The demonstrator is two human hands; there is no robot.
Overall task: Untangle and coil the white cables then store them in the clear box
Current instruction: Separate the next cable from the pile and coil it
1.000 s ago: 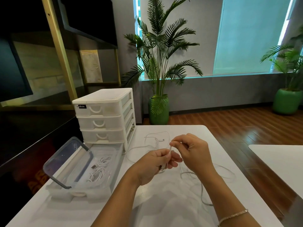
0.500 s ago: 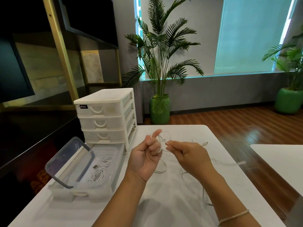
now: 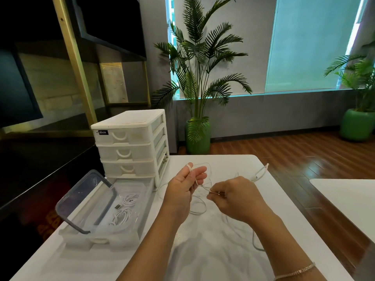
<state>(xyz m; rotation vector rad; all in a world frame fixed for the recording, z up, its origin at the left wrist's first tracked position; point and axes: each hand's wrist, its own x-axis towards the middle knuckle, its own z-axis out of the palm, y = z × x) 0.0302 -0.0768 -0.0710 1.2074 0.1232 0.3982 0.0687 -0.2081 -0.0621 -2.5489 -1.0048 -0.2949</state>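
A thin white cable (image 3: 197, 207) hangs in loose loops between both hands above the white table (image 3: 223, 260). My left hand (image 3: 183, 191) is raised with fingers straight, and the cable is wound round them. My right hand (image 3: 235, 197) pinches the cable just to the right of it. One plug end (image 3: 261, 173) lies beyond my right hand. The clear box (image 3: 97, 226) stands open at the left with two coiled white cables (image 3: 125, 211) inside; its lid (image 3: 81, 197) leans up on the left side.
A white three-drawer organiser (image 3: 132, 145) stands behind the clear box. More slack cable trails off the table's right edge (image 3: 257, 244). A second white table (image 3: 349, 201) is at the right. Potted palms stand by the far wall.
My left hand has straightened its fingers with the cable wound round them. My right hand moved down and right, drawing the cable out. The plug end shifted right.
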